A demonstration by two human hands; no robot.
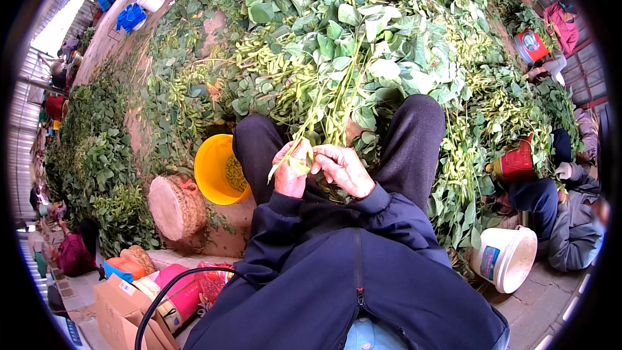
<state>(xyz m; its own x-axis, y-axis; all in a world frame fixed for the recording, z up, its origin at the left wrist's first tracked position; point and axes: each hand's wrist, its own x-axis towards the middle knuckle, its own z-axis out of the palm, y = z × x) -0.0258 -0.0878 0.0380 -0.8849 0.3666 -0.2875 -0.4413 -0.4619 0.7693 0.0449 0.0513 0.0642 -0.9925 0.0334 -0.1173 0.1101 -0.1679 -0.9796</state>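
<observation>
Gripping a green stalk (324,107), left hand (289,172) and right hand (343,170) meet between raised knees.

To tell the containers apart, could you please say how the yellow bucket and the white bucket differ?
The yellow bucket lies to the person's left by a round woven stool; the white bucket lies to the right beside a seated co-worker. The yellow bucket shows green pods inside; the white bucket's inside is hidden. Both are tipped over among the green plants.

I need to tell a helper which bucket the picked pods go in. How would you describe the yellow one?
Start at the big heap of leafy green stalks. At its near edge, left of the seated person's left knee, the yellow bucket lies tipped with green pods inside. The other buckets are red or white.
</observation>
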